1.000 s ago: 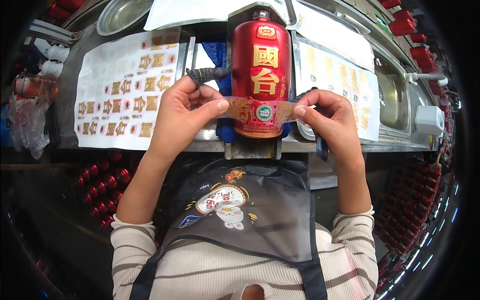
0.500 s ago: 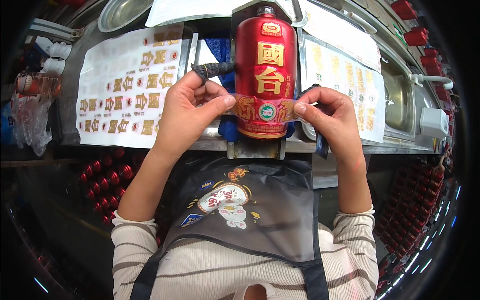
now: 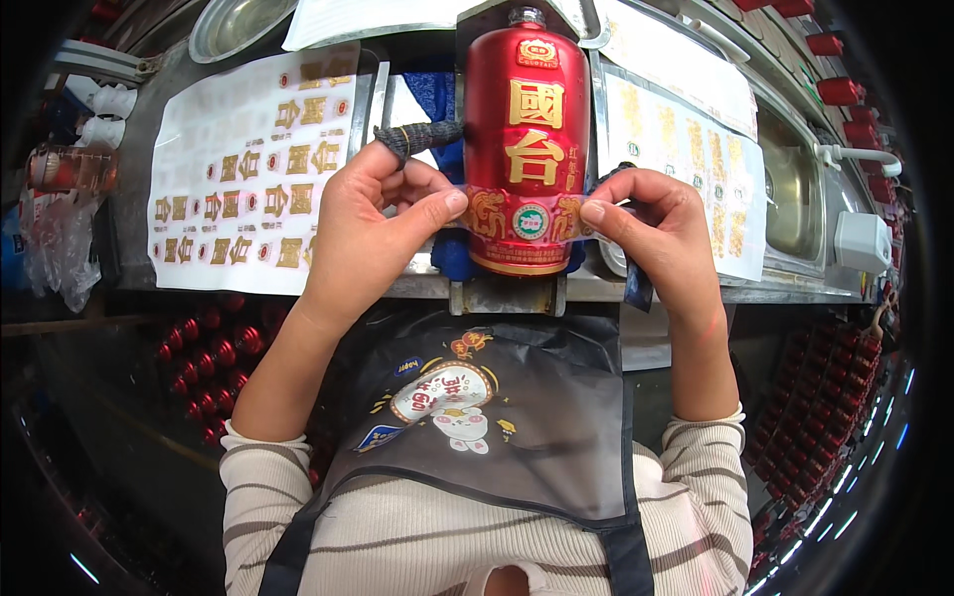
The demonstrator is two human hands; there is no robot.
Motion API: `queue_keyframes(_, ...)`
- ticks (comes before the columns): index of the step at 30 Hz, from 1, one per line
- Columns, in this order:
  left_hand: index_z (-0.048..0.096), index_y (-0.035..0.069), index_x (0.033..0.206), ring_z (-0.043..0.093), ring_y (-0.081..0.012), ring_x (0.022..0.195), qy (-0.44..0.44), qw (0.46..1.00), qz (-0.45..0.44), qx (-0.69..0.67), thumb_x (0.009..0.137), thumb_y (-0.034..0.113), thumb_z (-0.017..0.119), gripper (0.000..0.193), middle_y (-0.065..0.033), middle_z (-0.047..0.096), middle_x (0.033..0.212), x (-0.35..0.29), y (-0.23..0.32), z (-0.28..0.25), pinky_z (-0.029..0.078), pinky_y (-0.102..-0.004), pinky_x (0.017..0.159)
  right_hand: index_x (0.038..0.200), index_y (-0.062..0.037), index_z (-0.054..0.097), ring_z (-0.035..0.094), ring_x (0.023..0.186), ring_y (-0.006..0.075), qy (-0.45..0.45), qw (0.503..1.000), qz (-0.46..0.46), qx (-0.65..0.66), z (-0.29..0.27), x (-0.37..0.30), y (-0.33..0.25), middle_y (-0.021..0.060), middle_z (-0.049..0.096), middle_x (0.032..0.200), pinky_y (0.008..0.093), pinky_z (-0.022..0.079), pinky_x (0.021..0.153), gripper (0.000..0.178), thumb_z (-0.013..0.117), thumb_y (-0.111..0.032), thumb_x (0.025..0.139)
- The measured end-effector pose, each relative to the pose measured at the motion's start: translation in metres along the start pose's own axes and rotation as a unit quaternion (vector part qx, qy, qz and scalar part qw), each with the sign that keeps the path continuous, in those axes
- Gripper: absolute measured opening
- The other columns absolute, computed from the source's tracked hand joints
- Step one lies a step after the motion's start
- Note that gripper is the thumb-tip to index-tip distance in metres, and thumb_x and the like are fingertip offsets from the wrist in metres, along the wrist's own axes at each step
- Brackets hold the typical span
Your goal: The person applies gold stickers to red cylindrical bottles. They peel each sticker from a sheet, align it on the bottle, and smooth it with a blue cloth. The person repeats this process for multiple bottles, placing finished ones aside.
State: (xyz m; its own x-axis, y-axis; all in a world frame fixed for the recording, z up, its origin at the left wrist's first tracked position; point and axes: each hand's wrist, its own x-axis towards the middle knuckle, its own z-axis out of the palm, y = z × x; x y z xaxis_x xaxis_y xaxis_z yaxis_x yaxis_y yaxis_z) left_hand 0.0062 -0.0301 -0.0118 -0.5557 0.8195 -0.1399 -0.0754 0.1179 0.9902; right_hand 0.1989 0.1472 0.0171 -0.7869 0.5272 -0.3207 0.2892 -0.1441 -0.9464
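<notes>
A red bottle (image 3: 528, 89) with raised gold characters lies in the middle, its neck pointing away from me. Across its lower part stretches a clear film strip (image 3: 577, 231); gold dragon motifs and a round green emblem show there. My left hand (image 3: 373, 223) pinches the strip's left end between thumb and a bent finger. A dark knitted finger sleeve (image 3: 427, 136) covers its index finger, which touches the bottle's side. My right hand (image 3: 661, 228) pinches the strip's right end. Below that hand hangs a dark flat piece (image 3: 638, 286), partly hidden.
Under the bottle is a metal stand (image 3: 507, 297) with blue cloth (image 3: 430, 96) beside it. Sheets of gold decals (image 3: 189, 134) lie left and right. A steel bowl (image 3: 238, 25) stands far left; a sink (image 3: 785, 174) is at right. Red bottles (image 3: 820, 397) fill racks below.
Both hands keep their pinch on the strip. The view has shifted very slightly; nothing else has visibly moved.
</notes>
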Motion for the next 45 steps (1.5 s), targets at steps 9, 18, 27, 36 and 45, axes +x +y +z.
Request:
queue_keyframes(9, 0.063, 0.003, 0.1, 0.059, -0.0032, 0.075, -0.003, 1.0, -0.013, 0.023, 0.084, 0.007, 0.077, 0.022, -0.0014, 0.071, 0.088, 0.0, -0.001, -0.002, 0.046, -0.0195, 0.066, 0.09, -0.0009, 0.066, 0.059, 0.079, 0.0039, -0.006, 0.999, 0.018, -0.027, 0.001, 0.001, -0.001, -0.0011, 0.064, 0.087, 0.0188, 0.048, 0.071, 0.01, 0.072, -0.009, 0.089)
queue_keyframes(18, 0.043, 0.0, 0.145, 0.05, -0.0138, 0.124, 0.001, 0.998, 0.059, -0.009, 0.094, 0.014, 0.069, 0.059, -0.0137, 0.051, 0.144, -0.002, -0.015, -0.001, 0.044, -0.029, 0.102, 0.116, -0.0005, 0.059, 0.045, 0.061, -0.0037, 0.132, 0.99, -0.042, -0.019, 0.005, -0.009, 0.021, 0.0028, 0.064, 0.101, 0.0143, 0.036, 0.056, 0.023, 0.063, -0.005, 0.094)
queue_keyframes(27, 0.036, -0.006, 0.146, 0.045, -0.0198, 0.132, -0.074, 0.989, 0.042, -0.119, 0.094, 0.021, 0.071, 0.069, -0.0173, 0.047, 0.146, -0.003, -0.018, 0.024, 0.035, -0.0339, 0.111, 0.129, -0.0012, 0.044, 0.062, 0.075, 0.0053, 0.087, 0.992, -0.069, 0.067, 0.033, -0.002, 0.03, 0.0136, 0.054, 0.122, 0.0174, 0.049, 0.067, 0.055, 0.076, -0.016, 0.087)
queue_keyframes(36, 0.039, -0.007, 0.144, 0.048, -0.019, 0.129, -0.061, 0.991, 0.057, -0.101, 0.092, 0.024, 0.073, 0.069, -0.0173, 0.051, 0.141, -0.001, -0.019, 0.024, 0.037, -0.0335, 0.11, 0.129, -0.0011, 0.043, 0.064, 0.08, 0.0071, 0.071, 0.993, -0.061, 0.07, 0.03, -0.003, 0.025, 0.0139, 0.052, 0.123, 0.0181, 0.051, 0.07, 0.054, 0.075, -0.015, 0.088)
queue_keyframes(45, 0.04, -0.006, 0.144, 0.048, -0.0193, 0.129, -0.059, 0.992, 0.041, -0.107, 0.094, 0.027, 0.071, 0.067, -0.0167, 0.052, 0.141, -0.002, -0.021, 0.023, 0.037, -0.0337, 0.109, 0.129, -0.0014, 0.042, 0.064, 0.081, 0.0074, 0.071, 0.991, -0.073, 0.085, 0.032, -0.002, 0.027, 0.0133, 0.051, 0.122, 0.0181, 0.05, 0.071, 0.051, 0.072, -0.014, 0.09)
